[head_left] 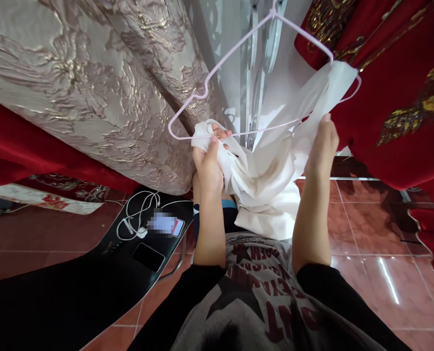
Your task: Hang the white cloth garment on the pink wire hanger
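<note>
A pale pink hanger (pixel 235 46) hangs in the upper middle. White cloth (pixel 271 180) drapes from its right shoulder down to my lap. My left hand (pixel 211 161) is closed on an edge of the cloth at the left part of the hanger's bottom bar, thumb and fingers pressing near the bar. On the right, my right hand (pixel 325 141) grips the cloth just below the hanger's right shoulder, with its thumb up and most fingers hidden behind the wrist and fabric.
Beige patterned cloth (pixel 129 87) hangs at the left and red embroidered cloth (pixel 396 112) at the right. A black seat (pixel 103 268) holds two phones and a white cable (pixel 129 222). Metal bars (pixel 251 73) stand behind the hanger, above tiled floor (pixel 381 229).
</note>
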A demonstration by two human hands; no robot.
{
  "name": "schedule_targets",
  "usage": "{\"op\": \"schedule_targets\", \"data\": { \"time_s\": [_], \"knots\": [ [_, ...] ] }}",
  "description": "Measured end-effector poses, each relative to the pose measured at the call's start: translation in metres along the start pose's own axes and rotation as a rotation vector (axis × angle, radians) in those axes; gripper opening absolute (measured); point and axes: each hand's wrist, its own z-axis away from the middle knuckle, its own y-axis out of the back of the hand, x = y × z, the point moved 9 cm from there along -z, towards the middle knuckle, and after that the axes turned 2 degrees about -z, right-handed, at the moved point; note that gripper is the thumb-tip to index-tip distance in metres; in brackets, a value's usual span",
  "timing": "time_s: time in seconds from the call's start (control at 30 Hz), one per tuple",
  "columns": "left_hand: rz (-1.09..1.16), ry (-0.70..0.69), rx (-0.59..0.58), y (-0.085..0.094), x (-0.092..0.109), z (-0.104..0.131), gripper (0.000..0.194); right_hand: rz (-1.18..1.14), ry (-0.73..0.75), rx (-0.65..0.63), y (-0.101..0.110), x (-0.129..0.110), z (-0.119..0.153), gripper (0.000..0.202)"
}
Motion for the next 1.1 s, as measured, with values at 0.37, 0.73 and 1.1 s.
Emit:
{"op": "schedule_targets", "data": {
  "time_s": [0.37,0.73,1.1],
  "knots": [
    [0.029,-0.010,-0.002,0.002,0.000,-0.002,0.031,0.000,-0.043,0.101,-0.013,-0.049,0.026,0.048],
    [0.080,-0.005,-0.035,-0.001,0.001,0.000,0.029,-0.021,-0.029,-0.020,-0.027,-0.096,0.017,0.055],
    [0.105,-0.013,-0.063,-0.003,0.003,0.001,0.023,-0.441,-0.354,-0.136,-0.004,-0.123,-0.073,0.041]
  ]
}}
